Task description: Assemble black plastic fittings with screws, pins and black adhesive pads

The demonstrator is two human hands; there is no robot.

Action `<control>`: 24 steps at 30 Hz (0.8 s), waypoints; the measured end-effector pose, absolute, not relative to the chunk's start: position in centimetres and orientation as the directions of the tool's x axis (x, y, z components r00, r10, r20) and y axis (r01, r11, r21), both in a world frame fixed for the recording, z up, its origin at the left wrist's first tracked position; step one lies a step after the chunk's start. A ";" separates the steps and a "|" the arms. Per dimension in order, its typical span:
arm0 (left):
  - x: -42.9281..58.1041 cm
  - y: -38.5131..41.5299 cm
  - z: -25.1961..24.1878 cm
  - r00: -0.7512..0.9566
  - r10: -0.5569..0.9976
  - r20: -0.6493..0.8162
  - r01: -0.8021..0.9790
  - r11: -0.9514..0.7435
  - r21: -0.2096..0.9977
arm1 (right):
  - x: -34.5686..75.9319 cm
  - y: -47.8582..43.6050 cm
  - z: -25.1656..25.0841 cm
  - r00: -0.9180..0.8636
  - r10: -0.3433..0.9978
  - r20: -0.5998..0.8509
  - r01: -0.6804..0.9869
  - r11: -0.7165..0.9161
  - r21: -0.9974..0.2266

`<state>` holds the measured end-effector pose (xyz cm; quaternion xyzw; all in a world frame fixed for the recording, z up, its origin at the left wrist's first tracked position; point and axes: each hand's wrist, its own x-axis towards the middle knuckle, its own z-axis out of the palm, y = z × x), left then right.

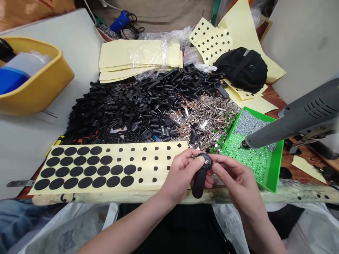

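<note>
Closest in, the left hand (180,173) grips a black part (199,184) at the bench's front edge, thumb pressed on its round head, handle hanging down; the right hand (237,178) pinches the head's other side with its fingertips. Left of them lies a sheet (151,152) of black stickers; to the right, a green tray (278,169) holds screws (250,122) under a grey screwdriver (288,121). Beyond are heaped metal strips (212,118) and black pieces (113,100), then stacked paper (116,54) and a black pouch (245,72).
</note>
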<state>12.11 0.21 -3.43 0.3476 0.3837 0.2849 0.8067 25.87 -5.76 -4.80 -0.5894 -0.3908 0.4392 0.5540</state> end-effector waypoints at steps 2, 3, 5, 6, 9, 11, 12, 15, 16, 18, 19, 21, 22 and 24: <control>12.2 0.1 -3.4 0.551 0.718 -0.425 -0.179 0.599 0.780 | 26.1 -5.8 -5.1 0.309 0.944 -0.115 -0.072 -0.097 -0.993; 12.1 0.1 -3.4 0.562 0.712 -0.422 -0.177 0.601 0.780 | 26.2 -5.8 -5.2 0.307 0.944 -0.125 -0.085 -0.104 -0.991; 12.0 0.1 -3.4 0.592 0.698 -0.403 -0.184 0.603 0.776 | 26.2 -5.7 -5.5 0.307 0.941 -0.140 -0.093 -0.117 -0.989; 12.0 0.1 -3.5 0.605 0.693 -0.391 -0.187 0.602 0.776 | 26.2 -5.7 -5.6 0.308 0.941 -0.143 -0.093 -0.120 -0.988; 11.9 -0.1 -3.5 0.610 0.698 -0.376 -0.182 0.584 0.791 | 25.9 -6.0 -5.5 0.307 0.943 -0.131 -0.066 -0.117 -0.991; 11.9 -0.1 -3.5 0.593 0.708 -0.384 -0.166 0.573 0.802 | 26.1 -6.7 -4.7 0.321 0.943 -0.087 0.039 -0.105 -0.994; 11.8 -0.1 -3.4 0.584 0.710 -0.392 -0.156 0.573 0.805 | 26.5 -7.1 -4.2 0.392 0.920 -0.031 0.116 -0.083 -0.990; 11.5 0.4 -3.2 0.572 0.708 -0.414 -0.124 0.573 0.810 | 29.0 -7.3 -1.9 0.768 0.553 0.323 0.353 0.054 -0.934; 11.4 0.7 -3.1 0.570 0.708 -0.417 -0.114 0.571 0.813 | 30.2 -6.9 -1.2 0.818 0.374 0.436 0.415 0.140 -0.899; 11.5 1.2 -2.7 0.576 0.698 -0.425 -0.089 0.571 0.816 | 32.7 -5.3 -0.1 0.745 0.489 0.454 0.349 0.294 -0.890; 11.7 1.5 -2.5 0.580 0.689 -0.434 -0.074 0.576 0.814 | 33.7 -4.2 0.2 0.650 0.642 0.407 0.260 0.316 -0.912; 12.2 1.9 -2.2 0.586 0.669 -0.457 -0.043 0.589 0.807 | 35.0 -2.0 0.4 0.436 0.850 0.295 0.126 0.267 -0.955; 12.4 2.0 -2.1 0.584 0.664 -0.467 -0.033 0.594 0.804 | 35.2 -1.0 0.3 0.362 0.898 0.250 0.094 0.232 -0.968; 12.9 2.2 -2.1 0.579 0.659 -0.481 -0.022 0.602 0.798 | 34.6 0.2 0.3 0.315 0.917 0.246 0.108 0.223 -0.969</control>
